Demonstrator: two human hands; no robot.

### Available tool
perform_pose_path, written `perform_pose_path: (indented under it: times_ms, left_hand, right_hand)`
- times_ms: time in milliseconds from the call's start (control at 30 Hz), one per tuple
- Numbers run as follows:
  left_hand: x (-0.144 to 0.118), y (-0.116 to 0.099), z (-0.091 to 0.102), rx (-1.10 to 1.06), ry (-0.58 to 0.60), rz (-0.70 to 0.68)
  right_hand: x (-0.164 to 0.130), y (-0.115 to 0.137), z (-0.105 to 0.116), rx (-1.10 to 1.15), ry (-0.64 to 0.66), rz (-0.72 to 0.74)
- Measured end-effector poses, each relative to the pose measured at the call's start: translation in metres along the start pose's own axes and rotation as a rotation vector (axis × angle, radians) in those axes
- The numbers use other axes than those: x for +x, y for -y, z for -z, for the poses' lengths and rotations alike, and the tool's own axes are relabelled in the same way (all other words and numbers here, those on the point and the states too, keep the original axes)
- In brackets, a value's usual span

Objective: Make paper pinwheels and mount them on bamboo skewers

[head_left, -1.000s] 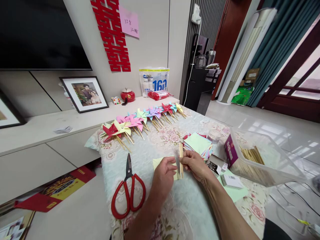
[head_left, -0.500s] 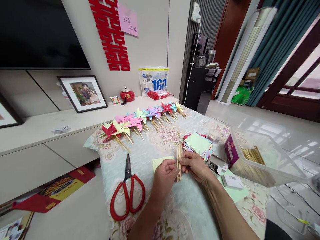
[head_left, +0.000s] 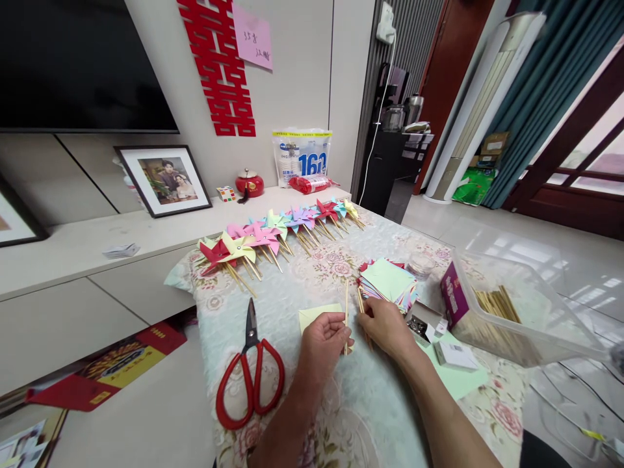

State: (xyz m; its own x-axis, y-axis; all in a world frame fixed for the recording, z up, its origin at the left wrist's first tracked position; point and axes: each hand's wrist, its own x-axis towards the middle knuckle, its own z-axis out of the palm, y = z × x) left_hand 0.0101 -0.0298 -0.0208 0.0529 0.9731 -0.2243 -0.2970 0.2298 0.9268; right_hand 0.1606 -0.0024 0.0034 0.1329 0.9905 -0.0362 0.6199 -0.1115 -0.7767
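Observation:
Between the thumb and fingers of my left hand [head_left: 327, 338] is a thin wooden stick [head_left: 346, 299], held roughly upright in the view. My right hand [head_left: 387, 325] is closed on a couple of similar wooden sticks [head_left: 361, 302], just to the right of the first one. Partly hidden behind my left hand lies a pale yellow paper square [head_left: 314, 314]. A stack of coloured paper squares [head_left: 389, 279], light green on top, sits just beyond my right hand. Scissors with red handles [head_left: 251, 374] lie to the left of my left hand.
A row of paper pinwheels [head_left: 277, 224] on sticks runs along the table's far edge. At the right stands a clear plastic bin [head_left: 531, 325] holding many sticks. Near it are a small box of metal fasteners [head_left: 418, 327] and a white box [head_left: 455, 355] on green paper.
My right hand has moved slightly right with its sticks, away from my left hand. The sticks that were together are now split, one staying in my left hand.

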Motion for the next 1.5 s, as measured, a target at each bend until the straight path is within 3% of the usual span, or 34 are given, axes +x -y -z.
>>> perform_pose_path:
  times_ms: [167,400,733,1033,1367,1433,1500]
  left_hand:
    - [-0.002,-0.003,-0.001,-0.004,0.016,-0.003]
    - [-0.002,-0.002,-0.001,0.002,0.050,-0.023]
    - [-0.005,-0.005,-0.003,-0.005,0.068,0.008]
    - [-0.008,-0.007,-0.004,-0.065,0.095,0.036]
    - [-0.009,-0.007,-0.004,-0.066,0.077,0.044]
    - [-0.008,-0.009,-0.004,-0.087,0.020,0.037]
    - [-0.007,-0.010,-0.003,-0.115,-0.034,0.032]
  right_hand:
    - [-0.004,0.006,0.001,-0.087,-0.046,0.091]
    - [-0.008,0.013,0.000,0.452,0.238,0.000]
    - [-0.003,0.004,-0.008,0.634,0.220,-0.063]
    - [-0.005,0.011,-0.004,0.745,0.258,-0.083]
    - [-0.004,0.009,-0.005,0.645,0.197,-0.025]
    - [-0.005,0.009,-0.001,0.507,0.151,-0.011]
    - [-0.006,0.010,0.003,0.224,0.032,0.037]
